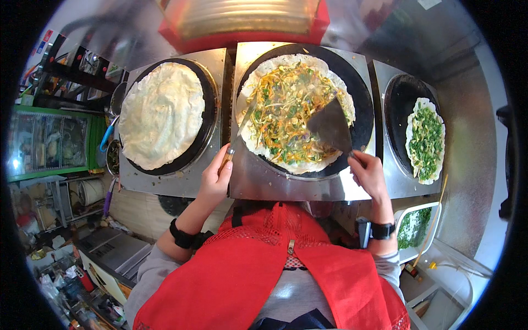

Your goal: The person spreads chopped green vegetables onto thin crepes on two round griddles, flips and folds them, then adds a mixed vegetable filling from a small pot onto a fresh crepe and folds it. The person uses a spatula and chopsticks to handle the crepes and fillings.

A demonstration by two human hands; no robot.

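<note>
My left hand [217,179] is closed round the wooden handle of a long, narrow spatula [242,127]. Its thin metal blade reaches over the left edge of the flatbread [250,144] on the middle griddle [363,113]. In my right hand [369,175] is a wide, dark metal scraper [331,124], its blade lying over the right part of the filling. That filling [286,104] is a mix of shredded vegetables, sprouts and green leaves, spread over most of the pale, thin flatbread. The scraper hides some of the filling beneath it.
A plain flatbread [162,115] covers most of the left griddle [207,104]. On the right griddle [399,104] lies a flatbread half-round topped with greens [426,140]. A white tray [434,212] of chopped greens stands below it. Shelves and a green-framed case [96,135] are at left.
</note>
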